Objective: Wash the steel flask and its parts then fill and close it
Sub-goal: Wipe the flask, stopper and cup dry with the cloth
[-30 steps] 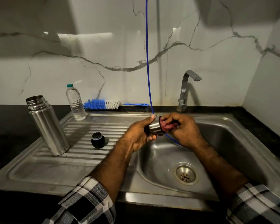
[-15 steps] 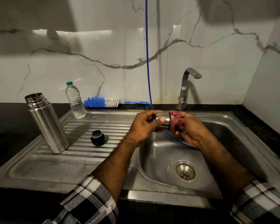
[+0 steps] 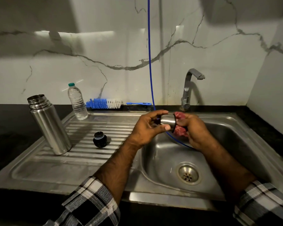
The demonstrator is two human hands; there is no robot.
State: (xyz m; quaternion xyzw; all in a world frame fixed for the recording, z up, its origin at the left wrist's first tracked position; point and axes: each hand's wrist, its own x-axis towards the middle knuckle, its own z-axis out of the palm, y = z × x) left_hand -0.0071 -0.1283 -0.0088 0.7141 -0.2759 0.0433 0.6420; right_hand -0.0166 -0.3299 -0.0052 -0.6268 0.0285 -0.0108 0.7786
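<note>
Nearest us, our checked sleeves (image 3: 91,201) frame the sink (image 3: 162,199), and the basin around the drain (image 3: 188,175) looks dry.

Above the basin we hold the steel cup (image 3: 167,122) on its side. Our left hand (image 3: 149,128) pinches its closed end, thumb below and fingers curled over the top, snug but not clenched. Our right hand (image 3: 194,129) is closed round a red scrubber (image 3: 179,130) pushed into the cup's open mouth; its fingers are wrapped tight on the pad.

To do this step well, we judge:
- twist the cup with the left hand against the pad, so the whole inner wall gets rubbed
- push the pad down to the bottom corner, not just the rim
- keep it all over the basin in case wet steel slips

Further left on the draining board, the black stopper (image 3: 99,141) sits upright and apart from the flask (image 3: 48,124), which stands open-mouthed; both look unwashed yet, though we cannot tell for sure.

At the back, a water bottle (image 3: 77,103) and a bottle brush (image 3: 104,103) lie near the wall. The tap (image 3: 189,88) is not running. A blue cord (image 3: 149,54) hangs down past the hands.
</note>
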